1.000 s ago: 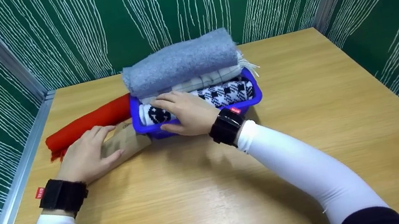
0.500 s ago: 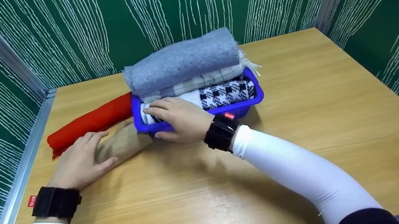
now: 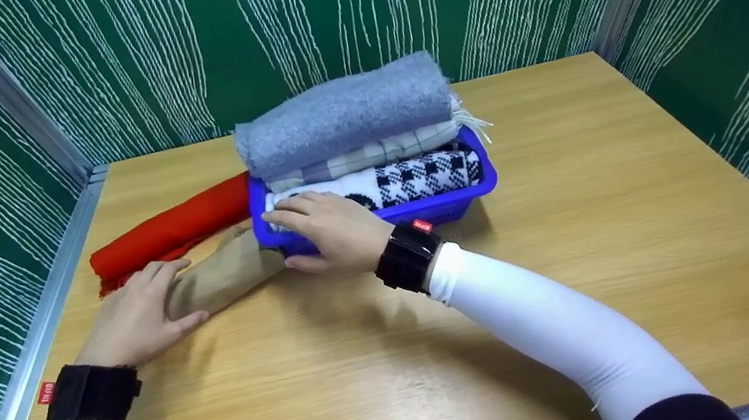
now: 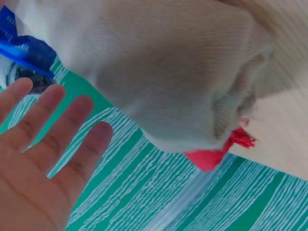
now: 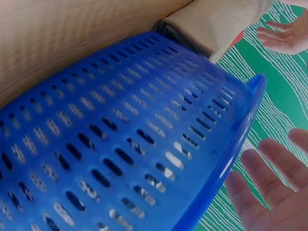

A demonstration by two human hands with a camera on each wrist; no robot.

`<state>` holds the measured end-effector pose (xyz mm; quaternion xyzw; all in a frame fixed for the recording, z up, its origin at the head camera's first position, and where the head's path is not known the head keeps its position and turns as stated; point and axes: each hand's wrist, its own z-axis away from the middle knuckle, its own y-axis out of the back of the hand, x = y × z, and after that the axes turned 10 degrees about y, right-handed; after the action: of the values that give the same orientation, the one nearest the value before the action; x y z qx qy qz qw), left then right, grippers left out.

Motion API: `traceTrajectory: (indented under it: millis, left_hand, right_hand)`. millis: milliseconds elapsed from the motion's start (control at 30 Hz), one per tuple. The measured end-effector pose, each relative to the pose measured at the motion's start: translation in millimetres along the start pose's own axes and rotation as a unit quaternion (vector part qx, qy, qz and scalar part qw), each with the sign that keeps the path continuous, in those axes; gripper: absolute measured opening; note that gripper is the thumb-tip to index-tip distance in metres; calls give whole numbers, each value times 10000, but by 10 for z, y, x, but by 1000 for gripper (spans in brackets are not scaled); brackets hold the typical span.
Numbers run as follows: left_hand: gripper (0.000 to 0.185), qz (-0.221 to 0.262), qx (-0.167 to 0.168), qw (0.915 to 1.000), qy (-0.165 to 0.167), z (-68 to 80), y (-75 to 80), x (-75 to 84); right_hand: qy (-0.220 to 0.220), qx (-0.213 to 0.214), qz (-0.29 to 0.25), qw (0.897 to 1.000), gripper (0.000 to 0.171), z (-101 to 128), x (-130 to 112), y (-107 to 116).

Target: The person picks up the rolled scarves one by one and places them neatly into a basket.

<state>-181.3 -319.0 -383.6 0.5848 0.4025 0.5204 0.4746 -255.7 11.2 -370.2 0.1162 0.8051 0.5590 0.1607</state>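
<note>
My left hand (image 3: 138, 318) lies at the near end of the tan rolled cloth (image 3: 222, 277), which sits on the wooden table (image 3: 578, 244) toward its left edge, just in front of the red scarf (image 3: 168, 229). The fingers are straight and a little spread, laid along the roll rather than wrapped around it; in the left wrist view they stand apart from the cloth's rounded end, so I cannot say how firmly they touch. The far end of the tan cloth reaches the near left corner of the blue basket (image 3: 450, 205).

My right hand (image 3: 328, 225) rests over that same near left corner of the basket. Its fingers are stretched out, lying on the white end of the black-and-white checked scarf (image 3: 415, 176), while the thumb sits low against the basket's front wall. In the right wrist view the fingers look open and relaxed beside the slotted blue wall, gripping nothing.

The basket stands near the middle of the table, toward the far edge. Behind the checked scarf lies a pale plaid scarf (image 3: 380, 152), and a grey folded scarf (image 3: 344, 116) sits on top, rising above the rim.
</note>
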Motion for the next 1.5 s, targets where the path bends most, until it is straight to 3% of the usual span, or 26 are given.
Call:
traceTrajectory:
  millis: [633,1267,1500]
  left_hand:
    - [79,35,-382,9986,368,19,-116,-215]
    - [98,156,-1003,9915,819,-71,-211,-273]
    - [89,118,-924,9929,746,-94,-246,-277]
  right_hand:
    - [424,91,-34,9991,67,-21,-80,-87]
    - [573,-8,-58,9983,66,-91,-205,-138]
    - [655,-60,-103,9978,65,-124,-243,-184]
